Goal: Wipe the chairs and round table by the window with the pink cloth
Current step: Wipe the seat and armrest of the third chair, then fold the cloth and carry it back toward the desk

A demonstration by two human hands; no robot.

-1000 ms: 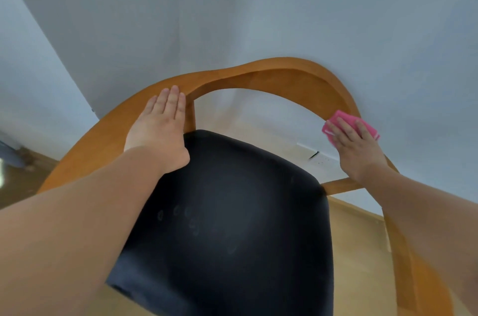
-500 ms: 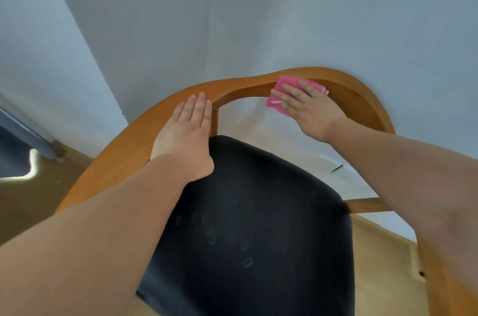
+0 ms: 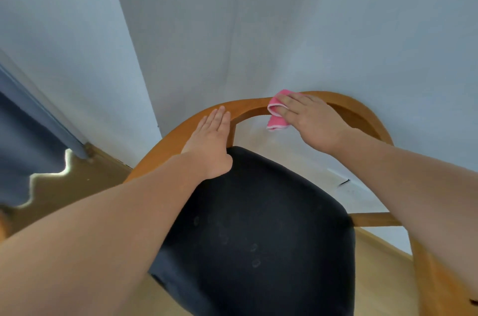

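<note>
A wooden chair with a curved backrest rail [image 3: 362, 114] and a black padded seat [image 3: 258, 225] stands in front of me against a wall corner. My left hand [image 3: 210, 142] lies flat with straight fingers on the left part of the rail, its heel at the seat's edge. My right hand [image 3: 310, 121] presses the folded pink cloth [image 3: 275, 114] against the top middle of the rail; its fingers lie straight over the cloth. The cloth's lower end hangs off the rail's inner edge.
Pale walls [image 3: 284, 31] meet in a corner right behind the chair. A dark blue curtain [image 3: 23, 139] hangs at the left above the wooden floor [image 3: 77, 181]. A wooden crossbar [image 3: 375, 220] of the chair shows at the right, beside light flooring [image 3: 382, 277].
My right hand has slid the pink cloth leftward along the rail, from its right side to the top middle. My left hand has stayed on the left part of the rail.
</note>
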